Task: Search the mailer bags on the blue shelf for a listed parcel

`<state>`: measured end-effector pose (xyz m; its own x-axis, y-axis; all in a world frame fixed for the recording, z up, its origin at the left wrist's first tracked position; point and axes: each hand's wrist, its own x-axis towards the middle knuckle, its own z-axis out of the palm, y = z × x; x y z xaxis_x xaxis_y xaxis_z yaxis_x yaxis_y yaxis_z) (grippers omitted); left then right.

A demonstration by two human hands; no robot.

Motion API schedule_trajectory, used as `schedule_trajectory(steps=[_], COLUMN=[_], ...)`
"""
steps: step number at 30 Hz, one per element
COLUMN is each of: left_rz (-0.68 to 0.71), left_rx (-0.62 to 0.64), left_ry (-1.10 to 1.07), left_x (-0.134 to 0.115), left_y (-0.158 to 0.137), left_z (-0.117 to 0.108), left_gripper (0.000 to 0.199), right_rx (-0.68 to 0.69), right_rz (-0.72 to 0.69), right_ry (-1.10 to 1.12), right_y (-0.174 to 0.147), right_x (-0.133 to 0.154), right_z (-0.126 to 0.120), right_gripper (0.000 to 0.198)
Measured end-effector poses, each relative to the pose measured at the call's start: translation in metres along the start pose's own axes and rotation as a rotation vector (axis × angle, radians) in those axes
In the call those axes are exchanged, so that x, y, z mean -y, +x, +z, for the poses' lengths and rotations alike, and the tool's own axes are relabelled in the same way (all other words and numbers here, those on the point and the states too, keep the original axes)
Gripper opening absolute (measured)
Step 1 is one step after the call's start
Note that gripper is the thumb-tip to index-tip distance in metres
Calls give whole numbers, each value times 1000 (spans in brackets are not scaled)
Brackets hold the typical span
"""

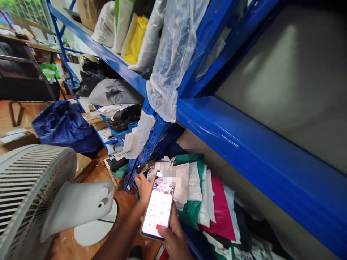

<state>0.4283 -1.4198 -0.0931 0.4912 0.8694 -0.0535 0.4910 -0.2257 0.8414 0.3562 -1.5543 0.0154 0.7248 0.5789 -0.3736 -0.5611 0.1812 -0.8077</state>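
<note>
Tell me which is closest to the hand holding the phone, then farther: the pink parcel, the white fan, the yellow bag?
From the right hand:
1. Pink parcel, just right, bottom shelf.
2. White fan, left, on the floor.
3. Yellow bag, far up, top shelf.

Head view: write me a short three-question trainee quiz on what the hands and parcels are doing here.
1. True or false: the right hand holds a phone with its screen lit.
2. What is the left hand reaching for? A) the white fan B) the white parcel on the bottom shelf C) the dark blue sack
3. What colour is the parcel that stands just right of the white and green mailers?

Key: 1 true. 2 B; whether the fingers touch it cannot be told. 3 pink.
</note>
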Motion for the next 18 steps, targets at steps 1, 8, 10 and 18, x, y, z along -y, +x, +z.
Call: schedule_trajectory(steps=[1,8,10,18], left_rz=[-10,-22,-28,-29], left_rx=[-13,-75,-79,-137], left_ry=[-2,14,18,8], left_x=[0,-2,0,1], left_y=[-1,-1,-1,-1], left_z=[0,4,7,11], left_gripper=[48,50,51,50], right_rx=[-32,-145,-163,-210], right_rz=[0,-29,-25,-29], right_ry=[6,-14,-21,-54], right_y=[-3,-25,-28,-28], right_x=[3,34,38,37], right_z=[-2,-17,-23,-40], right_gripper=[103,124,122,106])
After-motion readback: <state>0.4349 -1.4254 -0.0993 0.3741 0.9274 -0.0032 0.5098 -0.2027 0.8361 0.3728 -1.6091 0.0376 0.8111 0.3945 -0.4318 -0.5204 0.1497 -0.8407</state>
